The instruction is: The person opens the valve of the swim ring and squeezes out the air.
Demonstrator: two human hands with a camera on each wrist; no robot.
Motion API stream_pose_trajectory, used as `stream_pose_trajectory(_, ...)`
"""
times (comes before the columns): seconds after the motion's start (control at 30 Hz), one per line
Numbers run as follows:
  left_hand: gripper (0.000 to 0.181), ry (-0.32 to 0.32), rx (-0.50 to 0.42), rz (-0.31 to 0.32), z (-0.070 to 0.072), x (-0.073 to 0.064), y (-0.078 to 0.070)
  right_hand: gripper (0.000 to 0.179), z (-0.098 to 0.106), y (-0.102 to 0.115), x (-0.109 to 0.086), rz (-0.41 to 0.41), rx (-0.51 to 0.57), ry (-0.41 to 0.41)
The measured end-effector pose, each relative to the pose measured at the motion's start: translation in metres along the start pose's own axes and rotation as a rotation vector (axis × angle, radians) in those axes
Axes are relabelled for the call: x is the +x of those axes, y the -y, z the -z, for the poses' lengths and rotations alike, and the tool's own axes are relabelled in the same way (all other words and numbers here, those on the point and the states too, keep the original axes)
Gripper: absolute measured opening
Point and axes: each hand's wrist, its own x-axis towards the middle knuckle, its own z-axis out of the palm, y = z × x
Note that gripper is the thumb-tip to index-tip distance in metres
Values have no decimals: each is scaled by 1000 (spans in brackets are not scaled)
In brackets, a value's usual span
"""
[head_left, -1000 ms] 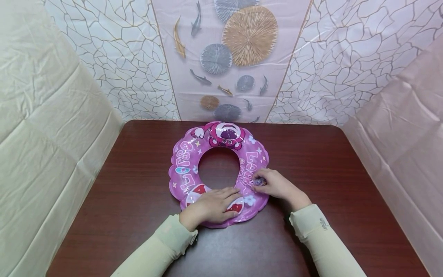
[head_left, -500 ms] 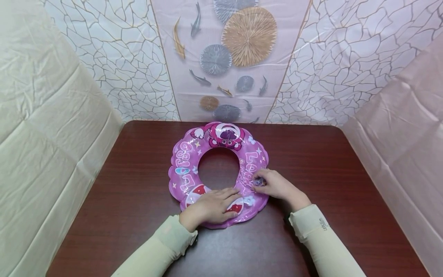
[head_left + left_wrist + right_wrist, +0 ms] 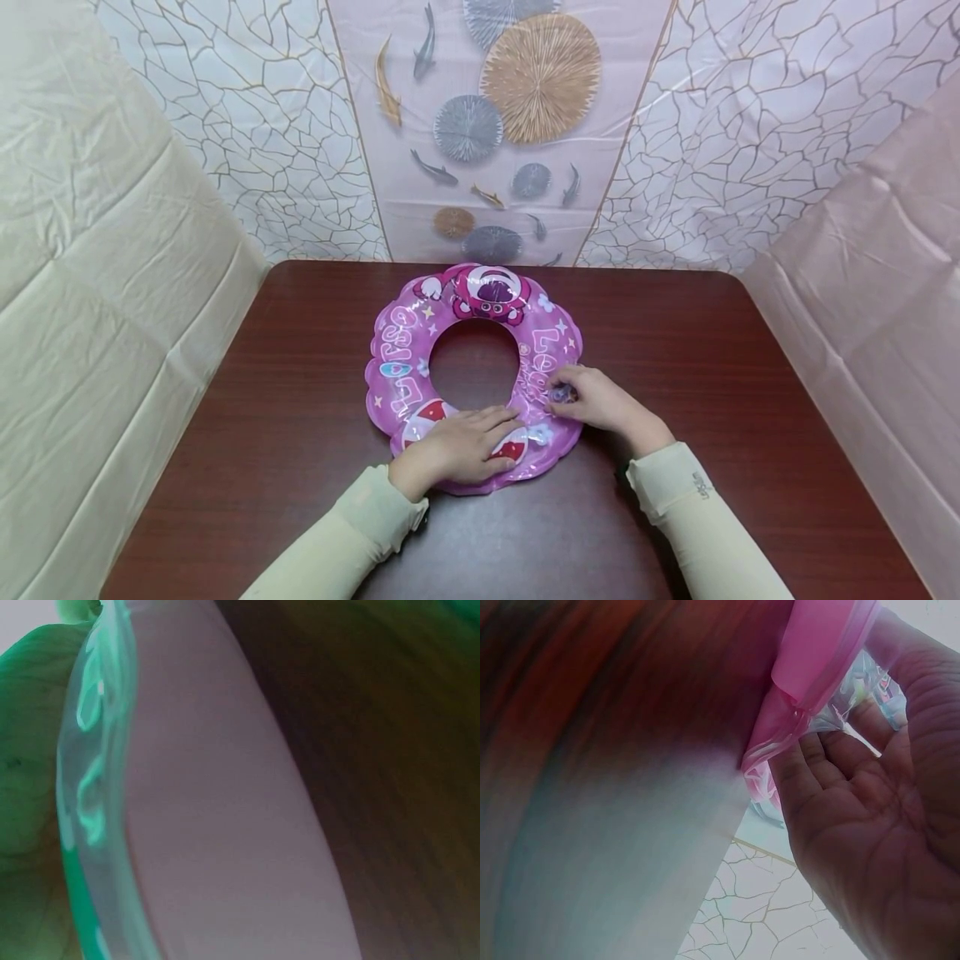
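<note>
A pink inflatable swim ring (image 3: 401,383) with a scalloped edge, a cartoon bear and white lettering lies flat on the table. My left hand (image 3: 468,446) rests on its near side, fingers extended over the printed red-and-white part. Over the ring's right side, my right hand (image 3: 603,404) has its fingers and thumb curled around a small crinkled piece of clear plastic with bluish print (image 3: 562,394). In the right wrist view this clear plastic (image 3: 855,686) shows by the fingers, beside the pink seam (image 3: 825,652); I cannot tell exactly what it is. The left wrist view shows the ring's pale underside (image 3: 217,787).
The dark reddish-brown table (image 3: 300,467) extends on all sides of the ring. Behind it hangs a patterned backdrop (image 3: 480,192) with fish and round leaf prints. Pale quilted panels (image 3: 112,292) flank the table on the left and right.
</note>
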Motion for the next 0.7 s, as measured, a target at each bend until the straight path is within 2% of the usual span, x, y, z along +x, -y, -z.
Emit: stream_pose_trajectory(0.7, 68, -8, 27, -6, -5, 2, 2, 33, 1, 2, 0, -5, 4, 1)
